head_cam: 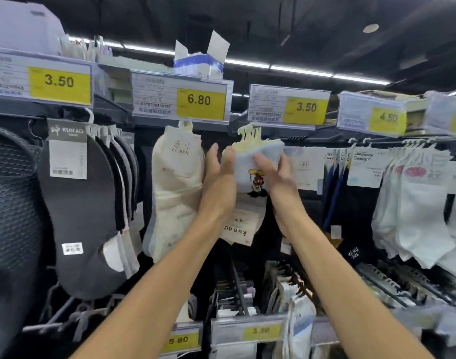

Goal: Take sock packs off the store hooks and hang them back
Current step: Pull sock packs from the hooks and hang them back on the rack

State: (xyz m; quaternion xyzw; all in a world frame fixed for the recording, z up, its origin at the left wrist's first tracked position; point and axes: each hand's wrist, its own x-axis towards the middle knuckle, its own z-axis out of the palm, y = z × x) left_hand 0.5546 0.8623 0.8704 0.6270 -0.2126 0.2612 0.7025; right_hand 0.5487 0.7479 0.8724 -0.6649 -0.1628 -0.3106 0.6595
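A store rack [113,112] filled the view, with black insoles [81,203] at its left and white socks [418,208] at its right, both blurred toward the edges. Two bare forearms rose from the bottom edge to its middle. There a bunch of pale blue sock packs [250,174] with a cartoon figure hung below a yellow 3.50 price tag [306,107]. The right hand [278,177] gripped the bunch, thumb across the front and fingers curled behind. The left hand [219,177] was spread, fingers fairly straight, thumb against the bunch's left edge. Cream plastic hangers [250,134] crowded together on top. The hook was hidden behind them, so whether they sat on it could not be told.
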